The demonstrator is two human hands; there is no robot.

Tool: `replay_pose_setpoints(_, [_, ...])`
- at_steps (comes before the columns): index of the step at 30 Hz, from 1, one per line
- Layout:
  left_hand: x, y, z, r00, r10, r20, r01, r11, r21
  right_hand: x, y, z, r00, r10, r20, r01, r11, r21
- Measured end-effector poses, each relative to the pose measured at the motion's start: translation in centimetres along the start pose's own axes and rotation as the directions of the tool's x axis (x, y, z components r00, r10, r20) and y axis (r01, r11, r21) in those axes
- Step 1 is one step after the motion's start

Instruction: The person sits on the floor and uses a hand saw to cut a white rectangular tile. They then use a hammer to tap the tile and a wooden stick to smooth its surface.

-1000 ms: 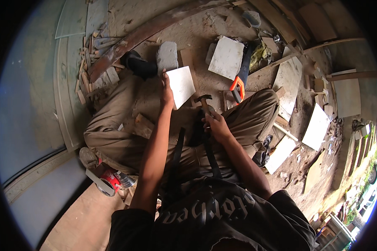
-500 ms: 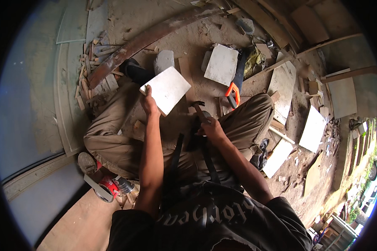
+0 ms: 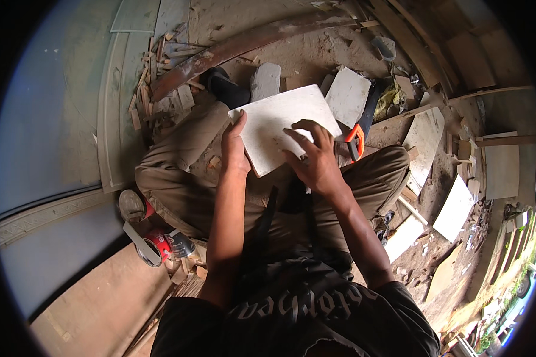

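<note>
A white rectangular board (image 3: 265, 128) is held up over my crossed legs, tilted, with its pale face up. My left hand (image 3: 235, 152) grips its left edge, thumb on top and the other fingers underneath. Over the board's lower right part is my right hand (image 3: 318, 157), its fingers bent and spread apart; I see nothing held in them. Whether its fingertips touch the surface I cannot tell. Just beyond the board lie a grey-white slab (image 3: 265, 82) and another white board (image 3: 347, 95). No hammer shows in the present view.
A handsaw with an orange and black handle (image 3: 356, 143) lies by my right knee. Tins (image 3: 181, 244) stand at my left hip. A curved wooden beam (image 3: 220, 53) crosses the far floor. Wood scraps (image 3: 143, 98) lie left, and loose white panels (image 3: 454, 208) right.
My right hand has let go of the hammer, now out of sight, and moved up over the board. The board has turned and shifted right, in my left hand. The view has also shifted.
</note>
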State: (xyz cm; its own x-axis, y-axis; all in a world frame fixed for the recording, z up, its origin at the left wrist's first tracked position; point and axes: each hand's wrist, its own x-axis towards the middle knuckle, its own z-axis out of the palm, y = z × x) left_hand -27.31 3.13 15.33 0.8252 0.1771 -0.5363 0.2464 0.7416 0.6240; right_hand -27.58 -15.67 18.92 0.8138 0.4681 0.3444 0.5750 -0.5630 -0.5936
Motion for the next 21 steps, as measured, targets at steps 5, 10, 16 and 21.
replay_pose_setpoints(5, [-1.1,0.4,0.6,0.994,0.006,0.113,-0.007,1.000,0.014,-0.2,-0.3,-0.8,0.995,-0.021,0.092,0.021,1.000,0.011])
replay_pose_setpoints(10, [-2.5,1.1,1.5,0.969,-0.041,0.243,0.043,0.999,-0.004,-0.1,-0.4,-2.4,0.985,-0.108,0.136,0.105,0.994,0.029])
replay_pose_setpoints(16, [-3.2,1.6,1.9,0.962,-0.061,0.266,0.058,0.998,0.019,0.7,-0.9,-3.7,0.976,-0.140,0.169,0.126,0.988,0.092])
replay_pose_setpoints(21, [-4.1,2.3,2.3,0.949,-0.096,0.300,0.100,0.995,0.001,0.8,-1.0,-4.1,0.968,-0.149,0.203,0.127,0.985,0.120])
